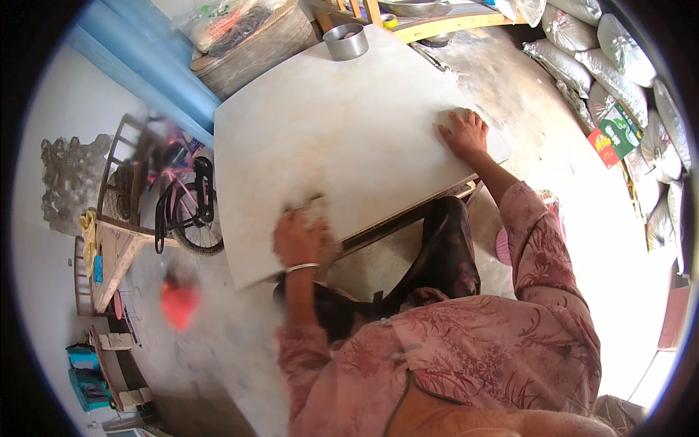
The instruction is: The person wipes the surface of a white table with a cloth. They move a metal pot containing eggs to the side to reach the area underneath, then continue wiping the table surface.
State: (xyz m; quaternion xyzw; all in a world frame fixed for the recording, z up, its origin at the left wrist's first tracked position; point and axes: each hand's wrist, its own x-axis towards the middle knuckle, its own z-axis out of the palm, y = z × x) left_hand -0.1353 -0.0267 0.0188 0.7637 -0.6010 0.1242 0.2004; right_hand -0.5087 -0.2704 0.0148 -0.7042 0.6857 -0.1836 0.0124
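Note:
My left hand [297, 237], a light bracelet on its wrist, is blurred over the near left corner of a white tabletop [349, 125]. A small, mottled brownish-grey thing [315, 205], perhaps a cloth, shows in its grip, too smeared to name surely. Palm down, my right hand [467, 134] rests on the tabletop near its right edge, fingers apart and holding nothing. Faint brownish marks spread over the middle of the surface. A round metal pot [347, 42] stands at the far edge with something dark in it.
Stacked white sacks [617, 82] line the right side, with a red and green printed carton [616, 135] against them. A pink bicycle [188, 202] stands left of the table. Behind are a large woven basket [256, 52] and a wooden-edged stand [464, 23]. A blurred red object [179, 306] is at lower left.

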